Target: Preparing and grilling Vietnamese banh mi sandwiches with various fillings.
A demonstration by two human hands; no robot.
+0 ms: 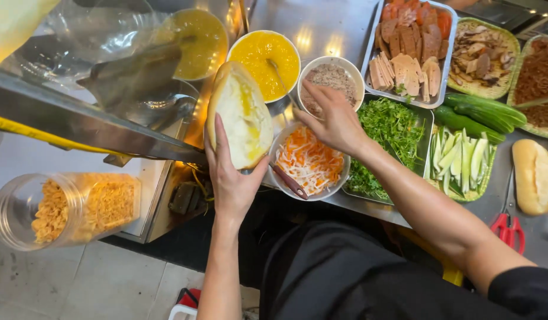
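Landmark: round white bowl of shredded orange carrot and white radish pickle (309,161), at the near edge of the steel counter (321,24) (a dark-handled utensil lies in it).
Left hand: left hand (232,178), just left of the pickle bowl, fingers wrapped under and gripping the split pale bread roll (241,115), cut face up and smeared yellow.
Right hand: right hand (333,118), just beyond the pickle bowl, fingers bent and pinched together at the rim of the small white bowl of grey-brown paste (330,80); whether they hold anything cannot be told.
Step in hand: judged as filling the opened roll.
Next move: calls for a steady, level roll.
Farther: bowl of yellow sauce (265,56), beyond-left of the pickle bowl; steel tray of sliced meats (410,47), beyond-right.
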